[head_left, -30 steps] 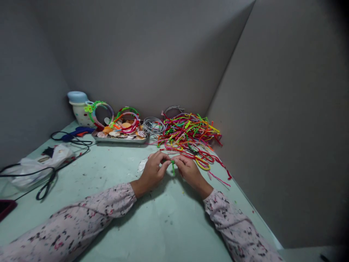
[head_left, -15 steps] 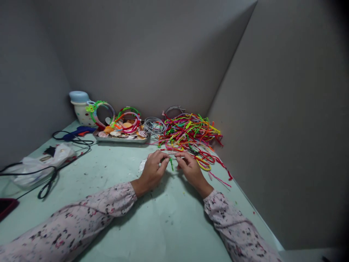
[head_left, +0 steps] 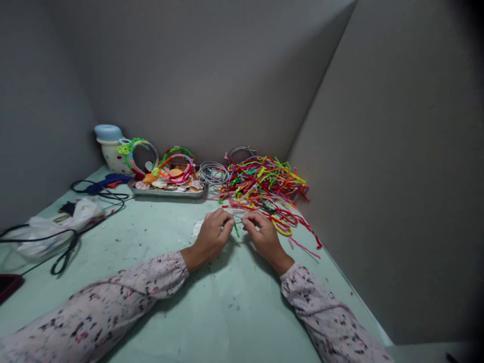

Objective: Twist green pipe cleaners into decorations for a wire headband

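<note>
A short piece of green pipe cleaner point(head_left: 236, 230) hangs from the fingertips of my left hand point(head_left: 214, 233), which is closed in a pinch. Facing it, a small gap away, my right hand point(head_left: 262, 235) has thumb and index finger pressed together. A faint thin strand seems to run between the two sets of fingertips, but what the right fingers hold is too small to make out. Beside my left hand lies a whitish round patch point(head_left: 196, 229), partly covered by the hand.
At the back stands a metal tray point(head_left: 170, 193) of seashells, with pipe-cleaner-wrapped headbands point(head_left: 145, 146) on it. A heap of colourful pipe cleaners point(head_left: 264, 181) lies right of coiled grey wire point(head_left: 214, 173). On the left are a cup point(head_left: 113, 151), plastic bag point(head_left: 49, 234) and black cable point(head_left: 68, 257).
The green pipe cleaner now slants down to the right and sits closer to my left fingers. My right fingertips have shifted slightly left; the hands otherwise hold about the same place.
</note>
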Tool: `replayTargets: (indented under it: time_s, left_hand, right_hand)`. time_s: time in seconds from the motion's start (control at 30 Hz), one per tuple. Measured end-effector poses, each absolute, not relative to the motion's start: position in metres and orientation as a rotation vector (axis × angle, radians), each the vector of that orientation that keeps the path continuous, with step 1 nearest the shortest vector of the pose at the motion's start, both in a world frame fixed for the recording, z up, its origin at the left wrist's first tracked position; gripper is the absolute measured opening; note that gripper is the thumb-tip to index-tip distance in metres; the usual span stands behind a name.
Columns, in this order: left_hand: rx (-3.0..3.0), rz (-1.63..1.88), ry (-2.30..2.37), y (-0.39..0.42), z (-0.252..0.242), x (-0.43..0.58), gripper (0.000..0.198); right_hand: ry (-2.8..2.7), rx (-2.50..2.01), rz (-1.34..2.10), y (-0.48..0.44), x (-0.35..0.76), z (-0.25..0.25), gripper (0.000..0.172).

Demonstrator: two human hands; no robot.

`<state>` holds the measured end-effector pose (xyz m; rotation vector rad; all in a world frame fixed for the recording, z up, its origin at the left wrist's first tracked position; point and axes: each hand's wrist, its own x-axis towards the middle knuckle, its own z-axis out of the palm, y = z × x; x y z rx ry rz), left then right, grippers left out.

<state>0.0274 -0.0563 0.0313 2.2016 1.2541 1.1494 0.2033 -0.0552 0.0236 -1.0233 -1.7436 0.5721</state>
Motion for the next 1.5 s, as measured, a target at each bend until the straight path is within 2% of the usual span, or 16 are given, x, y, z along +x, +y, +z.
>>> replayTargets:
  time_s: [0.3,1.0,1.1,1.23,1.5]
  left_hand:
    - [2.247,1.065,1.273,-0.055,0.03,0.0276,0.025]
    - [2.262,1.013,1.173,-0.0542,0.0242,0.0259,0.029]
    - [2.228,1.025,1.147,-0.0553,0.0271,0.025,0.024]
    - [2.25,1.051,1.162,-0.0566,0.0301,0.0256,0.006]
    - [2.251,1.15,1.204,-0.0564,0.0282,0.0275,0.011]
  right_hand:
    - [-1.818,-1.018,0.46,-0.058,0.2021,0.029,0.011]
    - [-1.845,-1.013,0.471,-0.0588,0.2017,0.0301,0.011]
    - [-1.832,-1.014,0.472,-0.0586,0.2015,0.0298,0.011]
    - [-1.8,-1.023,0.486,-0.0583,0.2014,0.0286,0.011]
    - [-1.779,-1.035,0.532,-0.0583,0.2009,0.0307,0.013]
